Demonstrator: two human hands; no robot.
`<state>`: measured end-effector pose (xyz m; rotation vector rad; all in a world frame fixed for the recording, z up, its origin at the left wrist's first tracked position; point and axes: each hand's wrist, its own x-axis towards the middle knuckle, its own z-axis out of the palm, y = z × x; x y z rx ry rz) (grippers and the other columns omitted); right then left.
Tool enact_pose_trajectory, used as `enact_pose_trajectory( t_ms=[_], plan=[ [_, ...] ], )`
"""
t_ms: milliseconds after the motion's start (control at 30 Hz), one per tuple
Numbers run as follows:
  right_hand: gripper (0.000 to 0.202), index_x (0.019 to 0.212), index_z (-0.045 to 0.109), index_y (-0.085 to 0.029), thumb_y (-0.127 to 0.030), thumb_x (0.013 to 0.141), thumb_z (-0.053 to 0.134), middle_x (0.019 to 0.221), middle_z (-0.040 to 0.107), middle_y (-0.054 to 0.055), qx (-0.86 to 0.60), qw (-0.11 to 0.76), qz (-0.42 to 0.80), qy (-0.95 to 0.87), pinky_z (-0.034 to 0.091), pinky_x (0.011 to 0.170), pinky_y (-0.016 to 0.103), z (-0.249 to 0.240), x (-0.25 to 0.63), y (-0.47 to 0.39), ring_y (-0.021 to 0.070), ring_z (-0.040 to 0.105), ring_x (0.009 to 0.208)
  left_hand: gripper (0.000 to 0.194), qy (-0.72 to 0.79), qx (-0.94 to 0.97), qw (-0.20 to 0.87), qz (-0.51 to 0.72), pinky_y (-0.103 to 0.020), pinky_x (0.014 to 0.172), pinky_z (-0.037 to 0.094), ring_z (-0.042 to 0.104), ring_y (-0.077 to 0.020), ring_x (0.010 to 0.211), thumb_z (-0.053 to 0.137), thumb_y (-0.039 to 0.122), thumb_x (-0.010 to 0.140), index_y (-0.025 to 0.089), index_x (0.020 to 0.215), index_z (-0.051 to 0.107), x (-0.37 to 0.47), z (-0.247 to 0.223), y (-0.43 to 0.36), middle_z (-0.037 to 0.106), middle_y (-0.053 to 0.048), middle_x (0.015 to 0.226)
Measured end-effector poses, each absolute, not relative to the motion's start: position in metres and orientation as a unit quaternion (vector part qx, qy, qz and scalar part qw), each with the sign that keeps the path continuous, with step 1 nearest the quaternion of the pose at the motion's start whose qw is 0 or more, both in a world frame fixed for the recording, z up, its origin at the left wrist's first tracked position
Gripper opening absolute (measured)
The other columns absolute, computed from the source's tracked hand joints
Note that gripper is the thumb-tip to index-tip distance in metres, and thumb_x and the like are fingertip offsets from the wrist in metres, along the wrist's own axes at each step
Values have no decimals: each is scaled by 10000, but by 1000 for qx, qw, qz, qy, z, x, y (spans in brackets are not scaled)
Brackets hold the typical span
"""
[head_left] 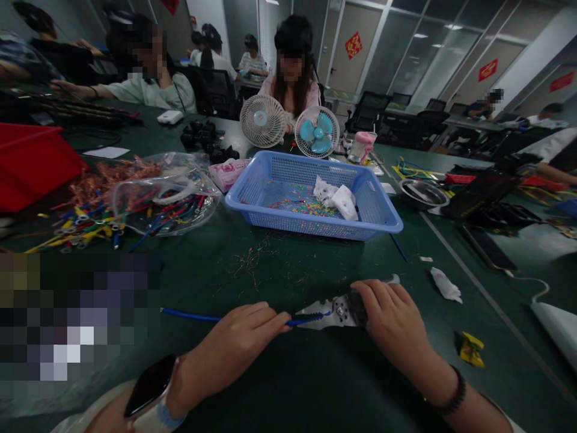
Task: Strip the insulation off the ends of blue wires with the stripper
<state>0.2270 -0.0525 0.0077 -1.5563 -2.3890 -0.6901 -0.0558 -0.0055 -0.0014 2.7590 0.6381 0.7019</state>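
A blue wire (pixel 192 314) runs from the left through my left hand (pixel 246 337), whose fingers are pinched round it near its right end. That end lies between the jaws of metal wire-stripping pliers (pixel 341 311). Wrapped round the dark handles of the pliers is my right hand (pixel 392 313). The jaws point left and stand slightly apart around the wire. Just beyond the hands, thin loose copper strands (pixel 250 264) are scattered on the green table (pixel 288 264).
A blue basket (pixel 315 225) with coloured bits and tissues stands ahead. Copper scraps, a plastic bag (pixel 166 204) of wires and a red bin (pixel 31 162) are at left. At right are a phone (pixel 489 248), crumpled tissue (pixel 445 285) and yellow wrapper (pixel 472 349). A person sits opposite, behind two fans.
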Motion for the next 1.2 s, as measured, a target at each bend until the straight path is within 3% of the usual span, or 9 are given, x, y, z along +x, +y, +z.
enact_pose_trajectory(
  t_ms=[167, 367, 500, 633, 967, 1200],
  plan=[
    [236, 973, 599, -158, -53, 831, 443, 834, 636, 63, -530, 109, -231, -809, 407, 766, 371, 7, 229, -54, 204, 521, 739, 237, 216, 935, 126, 251, -243, 582, 490, 591, -132, 665, 380, 219, 1010, 148, 1057, 601, -56, -2, -7, 638, -28, 783],
    [250, 910, 599, -165, -21, 808, 421, 784, 596, 60, -517, 123, -217, -819, 367, 1036, 452, 5, 227, -51, 214, 548, 843, 261, 223, 935, 130, 244, -247, 591, 492, 591, -137, 665, 366, 242, 1016, 151, 1047, 608, -56, 0, -6, 633, -27, 773],
    [282, 916, 579, -167, 0, 758, 416, 793, 590, 61, -533, 119, -197, -814, 485, 839, 354, 3, 229, -50, 193, 567, 769, 300, 227, 932, 136, 247, -249, 580, 494, 595, -141, 662, 340, 253, 1022, 142, 1035, 618, -55, 3, -7, 644, -35, 779],
    [296, 917, 560, -165, 9, 711, 437, 791, 587, 62, -539, 103, -179, -817, 458, 642, 290, 1, 230, -51, 181, 548, 686, 313, 227, 932, 141, 247, -253, 584, 500, 600, -145, 672, 331, 259, 1023, 137, 1036, 619, -54, 3, -6, 653, -41, 793],
    [269, 891, 532, -177, -14, 691, 457, 779, 591, 57, -538, 122, -172, -816, 437, 620, 287, 0, 233, -50, 183, 543, 666, 332, 229, 930, 140, 252, -257, 603, 497, 601, -147, 696, 308, 277, 1027, 140, 1049, 610, -55, 1, -5, 657, -46, 809],
    [493, 1062, 539, -152, 2, 611, 413, 919, 652, 80, -488, 175, -245, -819, 449, 825, 353, 3, 236, -47, 227, 579, 886, 249, 276, 929, 196, 152, -276, 678, 503, 626, -179, 792, 408, 213, 992, 162, 1129, 609, -53, 6, -8, 672, -54, 891]
  ],
)
